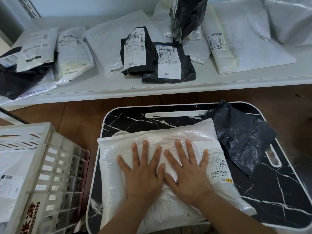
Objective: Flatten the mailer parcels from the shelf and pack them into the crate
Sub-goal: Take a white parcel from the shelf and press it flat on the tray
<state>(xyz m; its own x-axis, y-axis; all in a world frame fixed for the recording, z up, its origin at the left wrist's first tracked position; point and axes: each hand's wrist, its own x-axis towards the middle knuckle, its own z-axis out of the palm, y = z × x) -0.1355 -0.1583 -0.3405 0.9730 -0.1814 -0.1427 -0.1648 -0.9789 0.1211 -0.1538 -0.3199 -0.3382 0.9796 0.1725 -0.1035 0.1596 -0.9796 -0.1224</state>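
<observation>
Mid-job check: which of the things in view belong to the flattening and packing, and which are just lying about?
Job:
white parcel under both flat hands, left, right
parcels on the shelf
white crate

Lying about:
crumpled dark bag
marble-patterned tray, just the work surface

White mailer parcel flat under the spread fingers — shipping label beside the right fingertips; white slatted crate well left of the fingers; more parcels beyond the fingertips on the shelf.
</observation>
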